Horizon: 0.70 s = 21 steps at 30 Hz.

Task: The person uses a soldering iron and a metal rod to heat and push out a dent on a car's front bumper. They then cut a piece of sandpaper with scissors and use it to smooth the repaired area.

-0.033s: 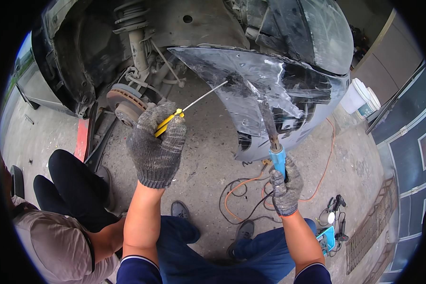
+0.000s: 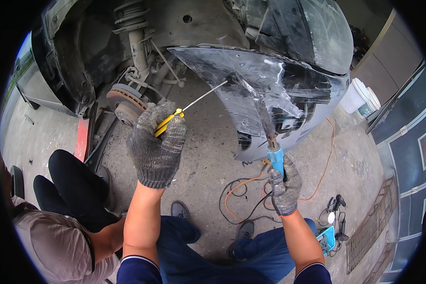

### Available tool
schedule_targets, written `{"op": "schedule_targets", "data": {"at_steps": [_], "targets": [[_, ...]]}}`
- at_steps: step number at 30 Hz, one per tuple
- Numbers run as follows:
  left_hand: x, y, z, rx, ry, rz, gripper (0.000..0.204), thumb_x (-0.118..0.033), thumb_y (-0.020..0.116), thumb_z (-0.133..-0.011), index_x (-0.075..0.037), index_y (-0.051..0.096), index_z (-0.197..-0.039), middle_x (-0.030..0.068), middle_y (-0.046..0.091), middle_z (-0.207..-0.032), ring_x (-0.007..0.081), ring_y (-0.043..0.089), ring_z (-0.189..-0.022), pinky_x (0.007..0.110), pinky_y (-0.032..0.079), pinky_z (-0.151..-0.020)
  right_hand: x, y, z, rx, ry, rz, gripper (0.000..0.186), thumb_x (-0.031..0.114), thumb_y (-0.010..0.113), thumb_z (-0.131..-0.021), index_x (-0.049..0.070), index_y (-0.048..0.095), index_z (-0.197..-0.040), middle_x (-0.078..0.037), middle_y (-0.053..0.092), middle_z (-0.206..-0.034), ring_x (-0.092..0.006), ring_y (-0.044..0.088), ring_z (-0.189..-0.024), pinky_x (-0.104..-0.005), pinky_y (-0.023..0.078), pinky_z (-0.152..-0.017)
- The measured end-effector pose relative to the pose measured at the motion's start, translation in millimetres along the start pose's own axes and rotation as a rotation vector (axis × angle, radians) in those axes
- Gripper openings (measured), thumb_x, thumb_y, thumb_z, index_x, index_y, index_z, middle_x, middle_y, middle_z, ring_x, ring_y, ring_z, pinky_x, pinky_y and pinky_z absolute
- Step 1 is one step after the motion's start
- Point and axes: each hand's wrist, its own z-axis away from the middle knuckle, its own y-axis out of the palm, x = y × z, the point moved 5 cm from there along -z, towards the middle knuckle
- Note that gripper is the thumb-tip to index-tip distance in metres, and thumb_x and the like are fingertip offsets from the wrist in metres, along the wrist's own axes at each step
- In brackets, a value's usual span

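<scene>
At centre-left of the frame, a yellow-handled screwdriver (image 2: 179, 112) was clamped in the curled fingers of the gloved left hand (image 2: 155, 144), its shaft slanted up and right toward a dark patch (image 2: 232, 76) on the scuffed bumper panel (image 2: 288, 92) in the upper middle. At centre-right, a blue-handled tool (image 2: 266, 120) was gripped by the right hand's (image 2: 287, 187) closed fingers, its metal shaft leaned up and left; the patch was thus approached from both sides, the left hand being nearer.

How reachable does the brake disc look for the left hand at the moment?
Probably yes: the brake disc shows right beside the left hand, with nothing visible between them. But that hand holds the yellow-handled tool, and depth is hard to judge here.
</scene>
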Motion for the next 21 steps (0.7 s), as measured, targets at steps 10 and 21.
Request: {"op": "schedule_targets", "data": {"at_steps": [10, 21], "targets": [[2.4, -1.5, 1.5, 0.012, 0.037, -0.007, 0.023, -0.007, 0.074, -0.081, -0.003, 0.067, -0.103, 0.0114, 0.070, -0.099, 0.0184, 0.067, -0.091, 0.031, 0.052, -0.083, 18.7, 13.1, -8.2, 0.153, 0.111, -0.077, 0.036, 0.024, 0.058, -0.093, 0.000, 0.059, -0.120, -0.012, 0.067, -0.097, -0.0203, 0.062, -0.086, -0.0329, 0.049, -0.079], [1.8, -1.4, -1.3, 0.025, 0.016, -0.003, 0.021, -0.006, 0.073, -0.081, -0.002, 0.068, -0.101, 0.0117, 0.070, -0.099, 0.0184, 0.068, -0.089, 0.031, 0.053, -0.081, 13.5, 16.0, -15.8, 0.159, 0.074, -0.086, 0.037, 0.023, 0.057, -0.094, -0.001, 0.058, -0.122, -0.014, 0.067, -0.100, -0.0211, 0.064, -0.087, -0.0334, 0.051, -0.080]]}}
